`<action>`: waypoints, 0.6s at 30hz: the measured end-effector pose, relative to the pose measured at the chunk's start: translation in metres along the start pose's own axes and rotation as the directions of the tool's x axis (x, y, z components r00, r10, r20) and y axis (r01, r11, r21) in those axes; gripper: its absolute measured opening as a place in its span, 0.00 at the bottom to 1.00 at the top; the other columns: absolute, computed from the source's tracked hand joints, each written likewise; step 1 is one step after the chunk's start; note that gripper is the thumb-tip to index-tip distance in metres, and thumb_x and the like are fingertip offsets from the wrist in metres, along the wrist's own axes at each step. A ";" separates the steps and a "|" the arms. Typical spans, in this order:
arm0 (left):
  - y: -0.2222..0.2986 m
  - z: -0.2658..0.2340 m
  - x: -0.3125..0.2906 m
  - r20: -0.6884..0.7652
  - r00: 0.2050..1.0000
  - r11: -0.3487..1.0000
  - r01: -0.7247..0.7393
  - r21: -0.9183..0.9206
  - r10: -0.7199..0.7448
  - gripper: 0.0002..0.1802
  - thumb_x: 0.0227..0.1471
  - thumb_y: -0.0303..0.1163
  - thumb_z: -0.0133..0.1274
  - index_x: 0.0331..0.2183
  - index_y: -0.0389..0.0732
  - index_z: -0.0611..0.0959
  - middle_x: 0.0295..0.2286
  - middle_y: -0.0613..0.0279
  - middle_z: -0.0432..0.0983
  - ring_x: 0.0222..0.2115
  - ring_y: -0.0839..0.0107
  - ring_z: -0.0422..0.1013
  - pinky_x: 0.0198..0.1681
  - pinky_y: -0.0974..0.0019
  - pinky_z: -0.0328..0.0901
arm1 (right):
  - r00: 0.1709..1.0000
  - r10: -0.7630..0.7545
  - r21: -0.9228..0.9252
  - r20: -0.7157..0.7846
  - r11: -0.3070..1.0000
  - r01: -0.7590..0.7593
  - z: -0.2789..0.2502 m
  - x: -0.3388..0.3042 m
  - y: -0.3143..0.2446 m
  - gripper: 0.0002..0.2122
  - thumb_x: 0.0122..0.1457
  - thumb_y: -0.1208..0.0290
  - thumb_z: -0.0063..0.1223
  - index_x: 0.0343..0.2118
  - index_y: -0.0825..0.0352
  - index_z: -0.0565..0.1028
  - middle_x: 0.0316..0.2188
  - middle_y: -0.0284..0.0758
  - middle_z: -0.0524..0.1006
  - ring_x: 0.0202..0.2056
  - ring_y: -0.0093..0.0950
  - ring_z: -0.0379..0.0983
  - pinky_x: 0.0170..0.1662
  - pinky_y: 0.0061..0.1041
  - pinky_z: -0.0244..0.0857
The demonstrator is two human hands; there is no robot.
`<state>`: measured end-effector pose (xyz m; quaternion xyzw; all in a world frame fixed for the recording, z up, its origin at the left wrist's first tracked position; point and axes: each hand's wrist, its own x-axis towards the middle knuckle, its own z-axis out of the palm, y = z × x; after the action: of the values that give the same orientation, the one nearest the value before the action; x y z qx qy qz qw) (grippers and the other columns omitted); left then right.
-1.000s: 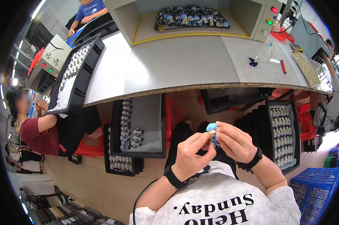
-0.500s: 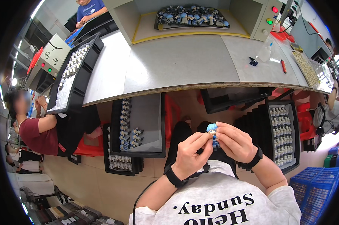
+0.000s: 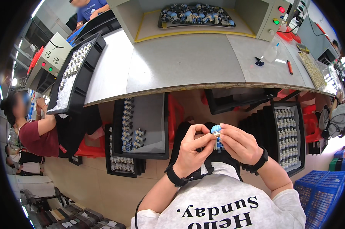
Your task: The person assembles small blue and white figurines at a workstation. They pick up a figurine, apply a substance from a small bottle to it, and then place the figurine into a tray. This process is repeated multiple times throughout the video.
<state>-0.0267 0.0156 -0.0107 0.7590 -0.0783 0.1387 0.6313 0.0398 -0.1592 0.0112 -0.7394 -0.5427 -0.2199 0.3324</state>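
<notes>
A small toy figurine (image 3: 216,130) with light blue hair and a blue lower body is held upright in front of my chest. My right hand (image 3: 239,144) grips it from the right, fingertips against the head and body. From the left, the pinched thumb and fingertips of my left hand (image 3: 196,145) meet the figurine at its side, just under the head. My fingers cover part of its body, and whether a tiny part sits in the left pinch is too small to see.
A grey worktable (image 3: 184,63) lies ahead, with a figurine-filled tray (image 3: 196,26) inside an open-fronted machine. Black bins with rows of figurines stand left (image 3: 149,154) and right (image 3: 303,152). A squeeze bottle (image 3: 271,53) and red pen (image 3: 289,67) rest on the table. Co-workers sit at left.
My left hand has shifted slightly, its index finger now bent higher and its fingertips still at the figurine. The right hand and the figurine have barely moved.
</notes>
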 end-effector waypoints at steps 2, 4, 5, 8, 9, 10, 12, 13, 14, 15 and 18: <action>-0.004 0.001 0.001 -0.018 1.000 0.996 -0.022 -0.088 0.020 0.08 0.45 0.15 0.53 0.31 0.31 0.81 0.41 0.52 0.71 0.32 0.75 0.72 0.31 0.77 0.67 | 1.000 -0.001 0.001 0.005 1.000 0.001 0.001 0.000 0.000 0.13 0.43 0.84 0.59 0.34 0.77 0.72 0.34 0.42 0.74 0.38 0.41 0.75 0.34 0.28 0.75; -0.009 0.000 0.000 0.047 0.997 0.982 0.062 -0.180 -0.054 0.08 0.44 0.16 0.53 0.31 0.31 0.81 0.42 0.52 0.72 0.31 0.76 0.72 0.31 0.77 0.67 | 1.000 -0.002 0.004 0.011 1.000 0.002 0.001 -0.002 0.000 0.13 0.43 0.84 0.59 0.34 0.76 0.72 0.34 0.42 0.74 0.38 0.41 0.75 0.34 0.28 0.74; -0.011 -0.002 0.000 0.082 0.993 0.969 0.105 -0.223 -0.088 0.08 0.44 0.16 0.53 0.31 0.31 0.82 0.42 0.52 0.72 0.31 0.76 0.72 0.31 0.77 0.66 | 1.000 -0.002 0.007 0.014 1.000 0.002 0.001 -0.003 0.000 0.13 0.43 0.84 0.59 0.34 0.76 0.72 0.34 0.42 0.73 0.38 0.41 0.75 0.34 0.28 0.74; -0.010 -0.008 0.004 0.146 0.989 0.982 0.064 -0.179 -0.038 0.08 0.43 0.15 0.53 0.30 0.31 0.82 0.41 0.52 0.73 0.30 0.76 0.72 0.30 0.76 0.67 | 1.000 -0.007 0.009 0.020 1.000 0.007 0.002 -0.004 -0.001 0.13 0.44 0.84 0.59 0.34 0.77 0.72 0.34 0.42 0.73 0.38 0.41 0.75 0.35 0.28 0.75; -0.010 -0.009 0.006 0.140 0.990 0.989 0.026 -0.149 -0.005 0.08 0.42 0.15 0.53 0.30 0.32 0.82 0.40 0.52 0.74 0.29 0.76 0.73 0.30 0.76 0.67 | 1.000 -0.008 0.007 0.021 1.000 0.008 0.002 -0.005 -0.001 0.12 0.44 0.84 0.59 0.34 0.77 0.72 0.34 0.42 0.73 0.38 0.41 0.75 0.35 0.28 0.75; -0.009 -0.010 0.007 0.135 0.991 0.993 -0.012 -0.118 0.028 0.08 0.42 0.15 0.54 0.30 0.32 0.82 0.40 0.52 0.74 0.29 0.75 0.73 0.30 0.76 0.67 | 1.000 -0.009 0.010 0.017 1.000 0.008 0.002 -0.004 -0.002 0.13 0.43 0.84 0.59 0.34 0.77 0.72 0.34 0.42 0.73 0.38 0.41 0.75 0.35 0.28 0.75; -0.008 -0.010 0.008 0.124 0.988 0.995 -0.089 -0.054 0.095 0.08 0.40 0.15 0.54 0.29 0.33 0.82 0.39 0.52 0.74 0.28 0.74 0.74 0.30 0.75 0.68 | 1.000 -0.009 0.016 0.011 1.000 0.008 0.001 -0.004 -0.002 0.13 0.43 0.84 0.59 0.34 0.77 0.72 0.34 0.43 0.73 0.38 0.41 0.75 0.35 0.28 0.75; -0.008 -0.010 0.009 0.118 0.984 0.991 -0.129 -0.020 0.130 0.08 0.40 0.15 0.54 0.28 0.33 0.81 0.40 0.51 0.74 0.28 0.73 0.74 0.30 0.75 0.68 | 1.000 -0.012 0.020 0.009 1.000 0.012 0.001 -0.004 -0.003 0.13 0.43 0.84 0.59 0.34 0.77 0.72 0.34 0.43 0.73 0.39 0.42 0.75 0.36 0.28 0.75; -0.007 -0.010 0.009 0.114 0.980 0.986 -0.168 0.014 0.165 0.08 0.39 0.15 0.55 0.28 0.33 0.81 0.40 0.50 0.74 0.27 0.72 0.75 0.31 0.74 0.68 | 1.000 -0.015 0.024 0.006 1.000 0.015 0.000 -0.004 -0.003 0.13 0.43 0.84 0.59 0.34 0.77 0.72 0.34 0.43 0.74 0.39 0.42 0.75 0.36 0.29 0.75; -0.005 -0.010 0.009 0.100 0.978 0.981 -0.189 0.038 0.185 0.08 0.39 0.15 0.55 0.28 0.33 0.81 0.40 0.50 0.74 0.27 0.71 0.75 0.31 0.74 0.69 | 1.000 -0.019 0.029 0.003 0.999 0.019 0.000 -0.005 -0.003 0.13 0.43 0.84 0.59 0.34 0.77 0.72 0.34 0.43 0.74 0.39 0.42 0.75 0.37 0.29 0.75; -0.002 -0.007 0.006 0.065 0.969 0.965 -0.245 0.097 0.240 0.08 0.38 0.14 0.55 0.27 0.32 0.80 0.39 0.47 0.74 0.28 0.69 0.76 0.31 0.73 0.69 | 1.000 -0.023 0.041 -0.008 0.999 0.024 0.001 -0.004 -0.003 0.13 0.42 0.85 0.59 0.34 0.77 0.72 0.34 0.43 0.74 0.40 0.43 0.75 0.37 0.30 0.75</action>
<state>-0.0214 0.0229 -0.0093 0.7789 -0.1798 0.1987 0.5670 0.0354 -0.1608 0.0086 -0.7252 -0.5546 -0.2152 0.3468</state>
